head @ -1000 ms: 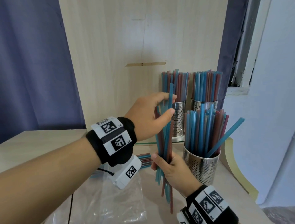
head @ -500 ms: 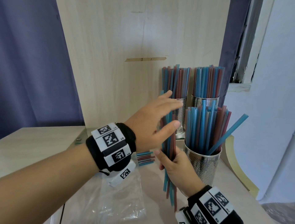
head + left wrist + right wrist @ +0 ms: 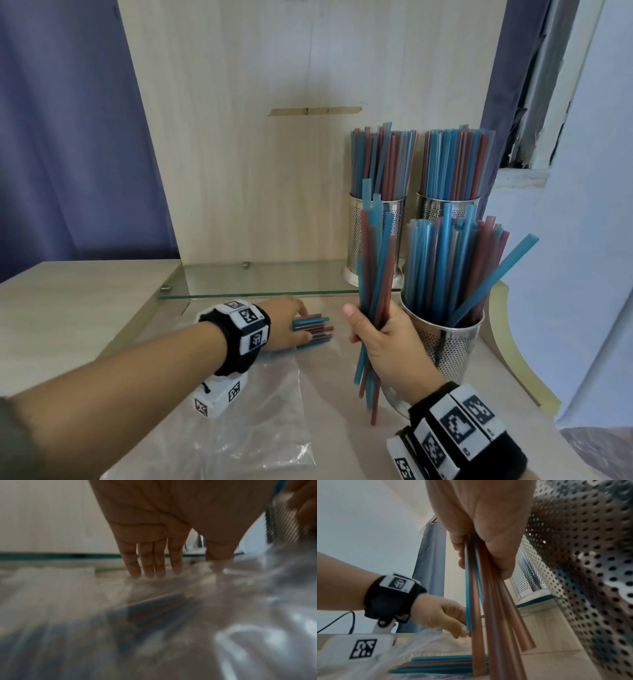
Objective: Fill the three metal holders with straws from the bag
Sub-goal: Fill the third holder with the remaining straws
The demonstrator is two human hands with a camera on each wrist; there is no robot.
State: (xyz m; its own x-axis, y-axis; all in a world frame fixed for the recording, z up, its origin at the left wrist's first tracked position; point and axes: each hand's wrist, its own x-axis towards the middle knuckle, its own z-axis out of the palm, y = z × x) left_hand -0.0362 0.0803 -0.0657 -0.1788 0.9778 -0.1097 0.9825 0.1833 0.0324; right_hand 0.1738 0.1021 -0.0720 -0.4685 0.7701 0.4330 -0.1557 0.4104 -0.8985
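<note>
My right hand point(image 3: 383, 339) grips a bundle of blue and red straws point(image 3: 375, 267) upright, just left of the near metal holder point(image 3: 448, 346), which is packed with straws. In the right wrist view the same hand point(image 3: 481, 520) clamps the bundle point(image 3: 481, 601) beside the perforated wall point(image 3: 590, 561). Two more holders point(image 3: 376, 236) point(image 3: 448, 209), both full, stand behind. My left hand point(image 3: 294, 325) lies low with straight fingers point(image 3: 154, 561) touching the clear bag point(image 3: 246, 411) at its mouth, where several straws point(image 3: 313, 329) stick out.
The two back holders stand on a low glass shelf point(image 3: 274, 281) against a wooden panel point(image 3: 274, 171). A blue curtain point(image 3: 68, 137) hangs at the left. The table's curved edge point(image 3: 507, 342) runs close behind the near holder on the right.
My left hand has let go of the bundle's top and dropped down to the straws at the bag's mouth. The right hand keeps holding the bundle in about the same place.
</note>
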